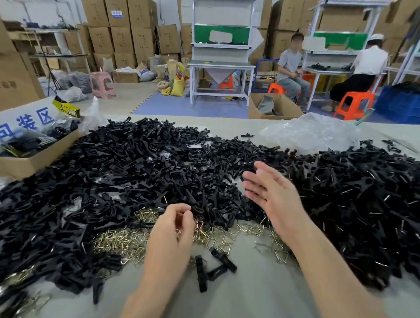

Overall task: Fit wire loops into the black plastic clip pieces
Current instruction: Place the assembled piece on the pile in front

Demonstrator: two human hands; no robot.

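**Forearms over the table: one hand curled on wire, the other spread wide**

Two bare forearms reach in over the grey table [255,308]. The left hand [174,227] sits low with its fingers curled in toward the thumb, and a glint of brass-coloured wire shows between them, so it grips a few of the wire loops [123,243]. The rest of the loops lie scattered on the table just beside and beyond that hand, spreading left and right along the near edge of the black heap. A few loose clip pieces [204,272] lie just right of the left wrist, apart from the pile.

The right hand [267,190] hovers higher, blurred, fingers straight and spread, holding nothing. Beneath and all around it spreads the big heap of black clip pieces [129,165]; farther right, many pieces [365,199] show short bits of wire.

A cardboard box [29,162] stands at the table's left edge, and a crumpled clear plastic bag [310,134] lies beyond the heap. Farther back, two people sit on orange stools [354,104] at workbenches.
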